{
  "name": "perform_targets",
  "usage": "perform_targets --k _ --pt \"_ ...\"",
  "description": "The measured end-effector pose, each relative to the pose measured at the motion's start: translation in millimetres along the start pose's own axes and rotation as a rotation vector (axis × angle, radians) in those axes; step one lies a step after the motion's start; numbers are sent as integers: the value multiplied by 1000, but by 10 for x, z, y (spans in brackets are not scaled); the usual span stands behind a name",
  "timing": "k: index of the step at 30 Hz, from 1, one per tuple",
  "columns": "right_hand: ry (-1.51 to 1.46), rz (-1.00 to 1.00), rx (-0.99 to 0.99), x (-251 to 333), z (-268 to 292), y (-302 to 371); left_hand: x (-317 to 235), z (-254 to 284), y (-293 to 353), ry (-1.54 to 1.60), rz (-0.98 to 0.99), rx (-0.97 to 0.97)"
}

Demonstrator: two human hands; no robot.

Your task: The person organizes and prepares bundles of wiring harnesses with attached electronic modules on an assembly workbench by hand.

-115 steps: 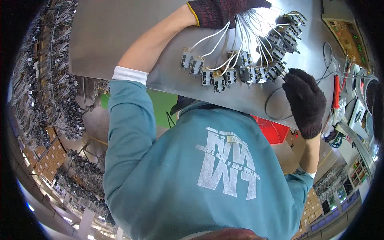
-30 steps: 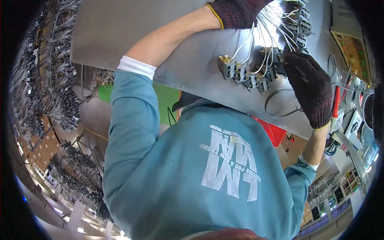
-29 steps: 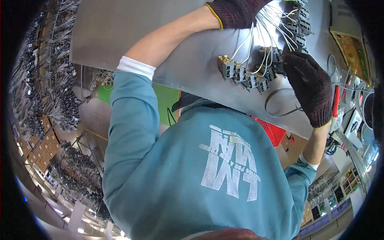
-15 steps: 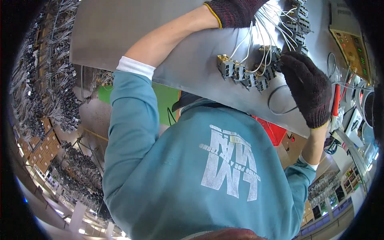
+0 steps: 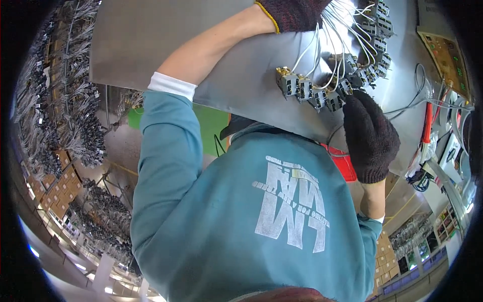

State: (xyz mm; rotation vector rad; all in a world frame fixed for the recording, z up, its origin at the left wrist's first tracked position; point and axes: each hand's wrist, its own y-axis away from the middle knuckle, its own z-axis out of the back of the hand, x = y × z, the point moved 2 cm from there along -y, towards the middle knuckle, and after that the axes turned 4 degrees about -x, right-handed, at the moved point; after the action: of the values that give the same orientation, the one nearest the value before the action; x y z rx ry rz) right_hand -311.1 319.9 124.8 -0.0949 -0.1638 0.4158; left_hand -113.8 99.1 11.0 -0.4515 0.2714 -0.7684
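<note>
My left hand [image 5: 297, 14], in a dark knitted glove with a yellow cuff, is at the top edge of the view. A bundle of white wires [image 5: 328, 31] gathers at its fingers, which are partly cut off; the hand looks closed round them. The wires fan down to a curved row of small grey connector blocks [image 5: 304, 89] with brass-coloured parts, lying on the metal table. My right hand [image 5: 371, 136], in a similar dark glove, has its fingers drawn together, with the tips against a block in the middle of the row. What they pinch is hidden.
The grey metal table [image 5: 201, 55] has its near edge by my body. At the right stand an instrument box [image 5: 445, 60] with lit green digits and a red-handled tool [image 5: 427, 123]. A thin dark cable [image 5: 420, 90] runs toward my right hand. Racks of bundled wires [image 5: 80, 100] fill the left.
My right hand has moved down and left along the blocks, its fingertips shifting nearer the left part of the row. My left hand stays almost in place with the wires.
</note>
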Motion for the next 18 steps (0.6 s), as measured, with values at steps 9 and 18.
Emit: perform_targets --k 9,18 --pt "101 130 61 -177 28 -33 -99 -11 -89 -60 32 -7" --pt "-339 -206 -103 -337 14 101 -6 12 8 -207 153 8"
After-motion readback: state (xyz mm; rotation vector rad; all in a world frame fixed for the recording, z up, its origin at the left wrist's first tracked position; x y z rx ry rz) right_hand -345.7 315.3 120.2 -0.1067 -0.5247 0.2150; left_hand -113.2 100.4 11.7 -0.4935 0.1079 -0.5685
